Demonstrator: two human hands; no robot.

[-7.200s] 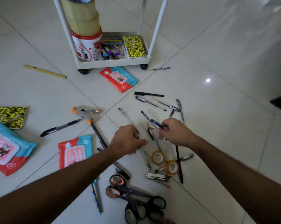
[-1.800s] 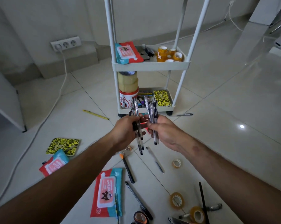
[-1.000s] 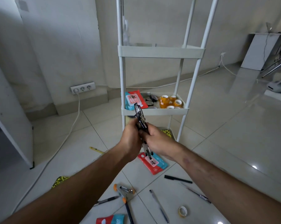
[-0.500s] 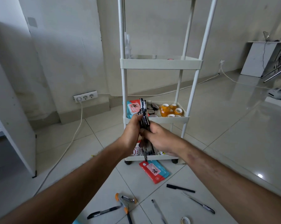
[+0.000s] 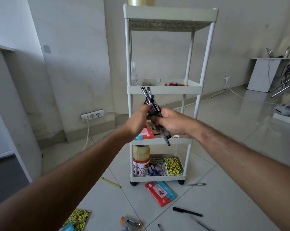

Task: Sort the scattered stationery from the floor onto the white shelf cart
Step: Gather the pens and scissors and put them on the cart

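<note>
Pale tiled floor, bare grey walls, a white shelf cart standing upright in the middle of the room.

Right hand curled round the lower half of a bundle of pens, gripping it firmly; left hand alongside, thumb and fingers pinching the same bundle just above. Bundle tilted, caps up and leaning left, tips poking out below the right hand, held in front of the cart between the second tier and the third tier.

For a clean finish to this step, judged from here: keep the right-hand grip tight low on the bundle, use the left only to square the pens. Bring the bundle over a tier's rim before loosening anything. Lay flat rather than drop upright. Watch the tips: likely to catch on a tray edge. Which tier suits the pens cannot be told for certain; the bottom tier shows what look like pens beside a yellow-patterned notebook and a stack of tape rolls.

Further out, plenty left on the floor: a red and blue wipes pack just before the cart's wheels, a black pen, a pen by the right wheel, a yellow pencil, an orange stapler, another yellow-patterned notebook at the bottom edge.
</note>
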